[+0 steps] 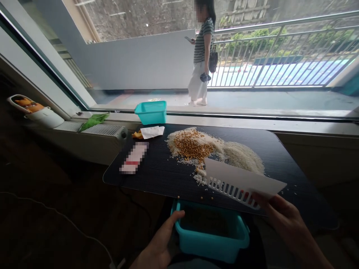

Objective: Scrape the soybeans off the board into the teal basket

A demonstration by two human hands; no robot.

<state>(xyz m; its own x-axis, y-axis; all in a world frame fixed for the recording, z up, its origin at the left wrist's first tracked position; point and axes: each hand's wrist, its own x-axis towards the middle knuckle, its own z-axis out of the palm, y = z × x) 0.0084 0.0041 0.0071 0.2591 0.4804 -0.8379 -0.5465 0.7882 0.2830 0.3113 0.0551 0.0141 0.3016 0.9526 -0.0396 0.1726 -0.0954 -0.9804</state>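
My right hand (pixel 286 215) pinches the lower right corner of a thin white slotted plastic sheet (pixel 242 180), tilted above the front of the table. Its slots run along the lower edge. Behind it on the dark table lies a spread heap of white rice (pixel 244 155), with yellow-brown beans (pixel 190 145) mixed over the left part. My left hand (pixel 161 241) grips the left wall of a turquoise plastic bin (pixel 213 244), thumb over the rim. The bin sits below the table's front edge; its inside is too dark to make out.
On the dark table (pixel 159 168) lie a blurred pink packet (pixel 134 158) and white paper (pixel 152 132). A second turquoise bin (pixel 151 112) stands by the window. A radiator (pixel 103 130) with a green cloth (pixel 94 121) is at left. Beyond the glass stands a person (pixel 202 48) holding a phone.
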